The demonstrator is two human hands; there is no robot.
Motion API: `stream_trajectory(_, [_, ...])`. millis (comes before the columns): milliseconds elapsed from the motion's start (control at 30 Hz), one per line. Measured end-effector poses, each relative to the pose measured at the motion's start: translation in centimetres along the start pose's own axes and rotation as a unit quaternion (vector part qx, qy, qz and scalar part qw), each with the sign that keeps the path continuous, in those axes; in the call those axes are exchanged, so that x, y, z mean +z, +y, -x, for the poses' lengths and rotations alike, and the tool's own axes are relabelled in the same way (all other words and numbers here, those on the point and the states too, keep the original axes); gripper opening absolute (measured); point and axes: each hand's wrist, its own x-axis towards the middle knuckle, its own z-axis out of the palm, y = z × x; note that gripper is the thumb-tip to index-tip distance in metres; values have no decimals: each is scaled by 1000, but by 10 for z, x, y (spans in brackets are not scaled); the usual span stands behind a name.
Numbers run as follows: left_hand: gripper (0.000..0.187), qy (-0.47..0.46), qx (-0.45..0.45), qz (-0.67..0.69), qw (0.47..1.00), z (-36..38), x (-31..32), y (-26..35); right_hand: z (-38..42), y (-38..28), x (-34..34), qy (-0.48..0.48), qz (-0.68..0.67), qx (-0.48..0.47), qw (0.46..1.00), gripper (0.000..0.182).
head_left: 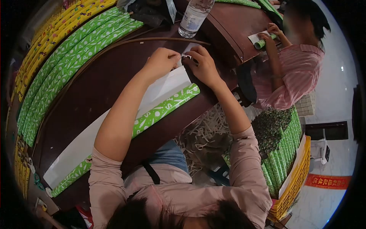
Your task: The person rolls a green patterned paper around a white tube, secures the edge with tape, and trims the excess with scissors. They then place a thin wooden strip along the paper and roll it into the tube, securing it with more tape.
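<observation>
A green wrapping paper roll point(164, 110) with white print lies slantwise on the dark table before me. Its loose sheet shows a white underside point(164, 84) beyond the roll. At the sheet's far right corner, my left hand point(162, 63) is closed in a pinch; what sits between its fingertips is hidden. My right hand point(204, 65) pinches a small crumpled white strip point(186, 56) close to the left fingertips. My left forearm passes over the roll and covers part of it.
Green rolls point(72, 72) and yellow rolls point(49, 42) line the table's far left. A water bottle point(195, 18) stands at the back. On the right, a person point(286, 68) holds another green roll. A yellow crate point(291, 187) of rolls and paper shreds point(206, 131) are below.
</observation>
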Motion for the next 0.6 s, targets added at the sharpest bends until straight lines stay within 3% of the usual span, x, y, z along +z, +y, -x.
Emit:
stream_trajectory(33, [31, -3, 1, 50, 999, 2, -2, 3, 0, -1, 0, -2, -64, 45, 997, 40])
stream_trajectory(167, [39, -13, -5, 112, 994, 1, -7, 9, -2, 1, -4, 4, -40, 31, 999, 46])
stream_trajectory(233, [41, -18, -25, 144, 989, 3, -11, 12, -9, -11, -22, 87, 86, -70, 990, 43])
stream_trajectory(300, [43, -21, -47, 177, 983, 4, -15, 14, -7, -21, -28, 83, 57, -52, 994, 39])
stream_trajectory(367, [43, 61, 19, 149, 987, 4, -16, 14, -3, -33, -24, -49, -153, 114, 980, 35])
stream_trajectory(433, [42, 76, 29, 146, 986, 3, -18, 18, -3, -40, -20, -81, -192, 150, 966, 33])
stream_trajectory(500, [42, 130, 65, 193, 970, 5, -20, 20, -8, -55, -21, -17, -148, -42, 988, 32])
stream_trajectory(533, [43, 145, 87, 189, 967, 4, -20, 17, -9, -68, -32, -28, -82, -110, 990, 39])
stream_trajectory(600, [44, 144, 103, 215, 960, -1, -18, 14, -2, -100, -39, -173, -79, -192, 963, 50])
